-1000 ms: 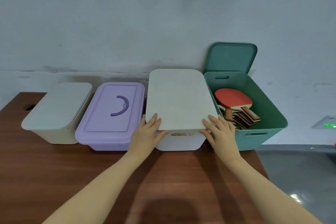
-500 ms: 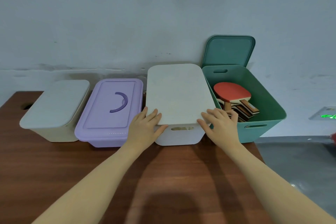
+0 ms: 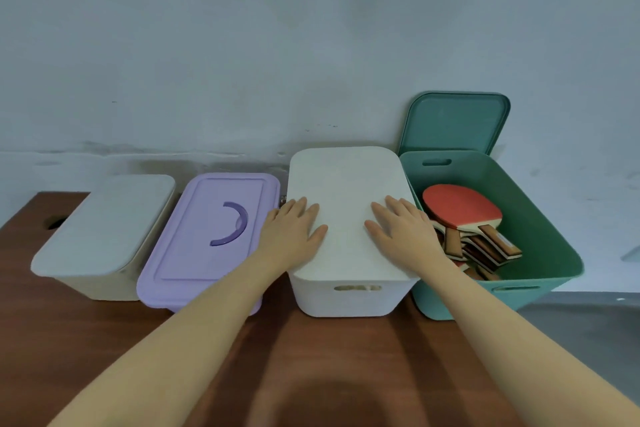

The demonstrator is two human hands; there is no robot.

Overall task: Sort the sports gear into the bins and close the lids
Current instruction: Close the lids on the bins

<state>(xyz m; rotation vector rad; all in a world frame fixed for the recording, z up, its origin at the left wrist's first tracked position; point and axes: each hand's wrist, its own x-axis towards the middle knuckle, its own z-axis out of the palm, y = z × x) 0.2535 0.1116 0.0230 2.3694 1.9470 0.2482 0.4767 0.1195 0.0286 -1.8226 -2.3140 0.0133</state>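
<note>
Pressing flat on the white lid (image 3: pixel 348 191), left hand (image 3: pixel 294 230) and right hand (image 3: pixel 401 230).

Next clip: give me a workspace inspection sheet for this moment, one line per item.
Surface: brown wooden table with a round hole at its far left.
Job's things: four bins in a row; beige bin, purple bin and white bin lidded; green bin open, holding table tennis paddles, green lid upright behind it.
Clutter: nothing seen.
Hands: left hand and right hand flat on the white lid.
Cables: nothing seen.
Surroundings: pale wall.
</note>
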